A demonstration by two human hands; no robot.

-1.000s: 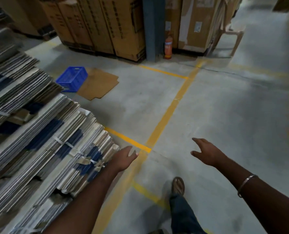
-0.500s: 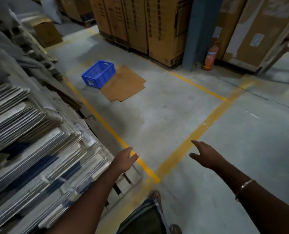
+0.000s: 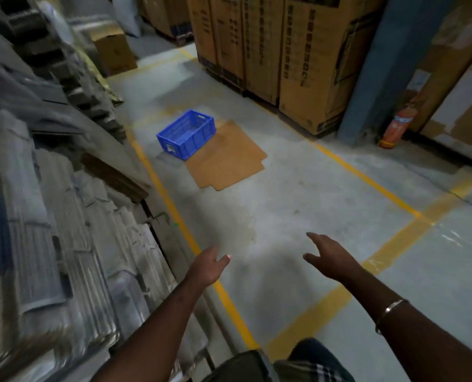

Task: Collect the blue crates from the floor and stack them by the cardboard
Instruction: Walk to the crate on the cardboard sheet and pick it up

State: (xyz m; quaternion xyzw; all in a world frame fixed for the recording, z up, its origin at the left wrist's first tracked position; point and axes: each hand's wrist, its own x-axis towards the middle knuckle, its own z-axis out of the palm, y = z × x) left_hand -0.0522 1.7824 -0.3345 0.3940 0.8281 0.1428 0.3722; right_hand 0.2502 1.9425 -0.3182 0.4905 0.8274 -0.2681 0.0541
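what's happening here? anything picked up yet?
Nothing yet. A person is in a warehouse aisle with both hands out in front, open and empty: left hand, right hand. One blue crate sits on the floor ahead, beside a flat cardboard sheet, possibly overlapping its edge. Neither hand is near the crate. Stacked flattened cartons line the left side.

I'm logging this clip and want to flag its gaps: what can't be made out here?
- Head view: the white label on the blue plastic crate is too small to read.
- Stacked flattened cartons at left are motion-blurred.
- Red fire extinguisher: its top is partly hidden behind the blue pillar.
- Any other crates: outside the frame.
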